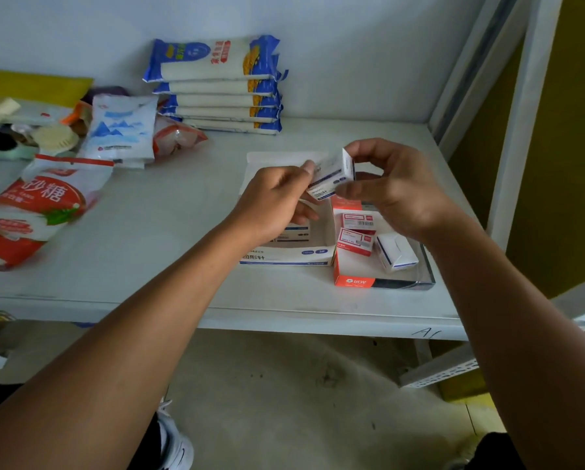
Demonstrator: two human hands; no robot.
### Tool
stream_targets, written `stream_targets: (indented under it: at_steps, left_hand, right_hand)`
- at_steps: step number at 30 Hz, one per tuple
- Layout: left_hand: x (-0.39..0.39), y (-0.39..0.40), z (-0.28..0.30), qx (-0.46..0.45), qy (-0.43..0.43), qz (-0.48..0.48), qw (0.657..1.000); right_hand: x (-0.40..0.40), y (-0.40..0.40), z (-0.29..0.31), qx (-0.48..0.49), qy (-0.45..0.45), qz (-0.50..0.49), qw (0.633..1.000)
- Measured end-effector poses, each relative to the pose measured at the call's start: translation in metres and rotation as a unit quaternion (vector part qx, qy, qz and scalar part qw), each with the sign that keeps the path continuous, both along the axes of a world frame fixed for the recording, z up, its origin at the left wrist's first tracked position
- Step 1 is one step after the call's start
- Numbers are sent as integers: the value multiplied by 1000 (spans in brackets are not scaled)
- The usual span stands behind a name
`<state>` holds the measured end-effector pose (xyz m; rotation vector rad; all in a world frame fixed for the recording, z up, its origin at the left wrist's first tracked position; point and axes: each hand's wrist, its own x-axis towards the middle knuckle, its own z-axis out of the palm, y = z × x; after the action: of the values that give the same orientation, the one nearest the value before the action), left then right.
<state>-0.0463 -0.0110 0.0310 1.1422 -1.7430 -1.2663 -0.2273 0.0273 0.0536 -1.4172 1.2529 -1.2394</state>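
The left hand [274,201] pinches one end of a small white-and-blue box [331,174] and the right hand [396,188] curls round the other. The box is held above an open white carton [284,257] on the shelf [168,232]. The left hand hides most of the carton's inside, and the box's print is too blurred to read.

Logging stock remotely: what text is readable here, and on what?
"砂糖": red-and-white bag
"回形针": held small box
"回形针": blue-and-white carton
"A" plus a stroke, handwritten: shelf edge
Too blurred: orange carton, small red boxes, stacked packs
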Motion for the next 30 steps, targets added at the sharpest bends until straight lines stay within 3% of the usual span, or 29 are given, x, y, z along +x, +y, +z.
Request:
stream_targets:
  at_steps: [3,6,14,20,23,26,30]
  left_hand:
    - [10,-1,2,20,53,-3,998]
    - [20,-3,2,18,81,0,997]
    - [38,-5,3,-45,38,31,998]
    - [43,-5,-1,-50,32,36,998]
    - [46,-5,-1,-68,-13,25,997]
    - [53,-7,-3,-111,-98,33,988]
    - [67,-10,-2,-137,-174,34,975]
  right_hand:
    - [5,-7,-11,-2,-71,36,997]
    - [11,-10,-17,-4,-56,42,998]
    - [23,-15,-15,5,2,17,1000]
    - [32,-16,-14,30,0,6,1000]
    - [34,-15,-13,69,-14,7,998]
    - [36,-13,-10,84,39,17,996]
    - [40,-14,-7,49,210,47,975]
